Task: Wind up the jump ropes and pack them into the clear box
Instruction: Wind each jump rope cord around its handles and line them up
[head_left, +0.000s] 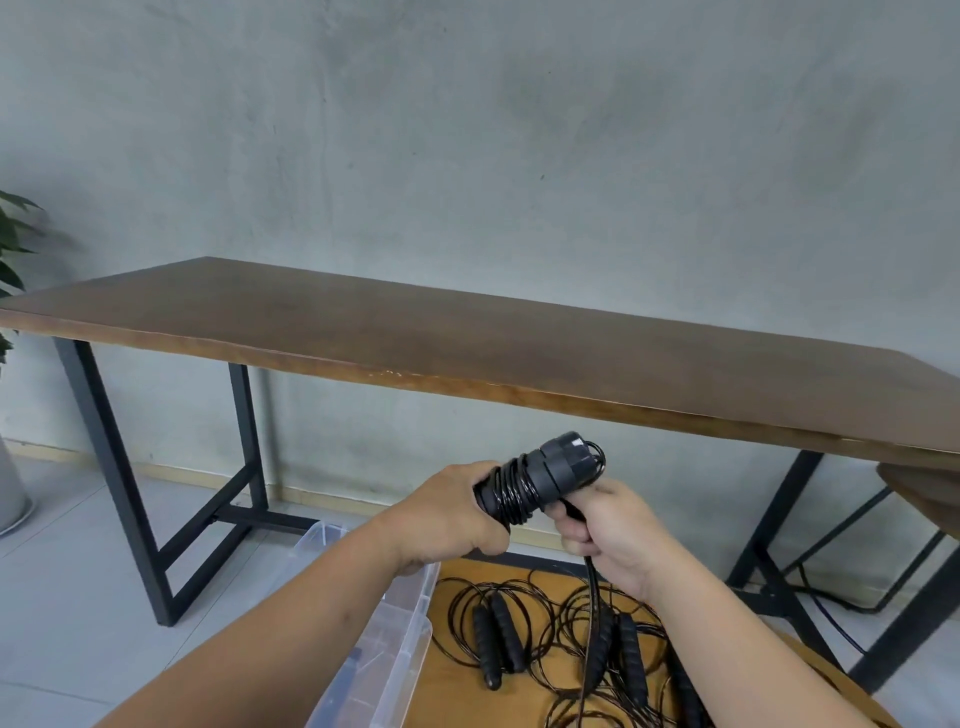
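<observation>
Left hand (452, 514) grips the wound jump-rope handles (540, 475); at its three o'clock, right hand (602, 530) pinches the trailing cord (591, 613) above the clear box (400, 639).

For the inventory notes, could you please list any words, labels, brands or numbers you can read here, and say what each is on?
No readable text.
A small pale patch on the end of the wound jump rope gripped by the left hand and right hand is too blurred to read.
The clear box shows no legible label.
</observation>
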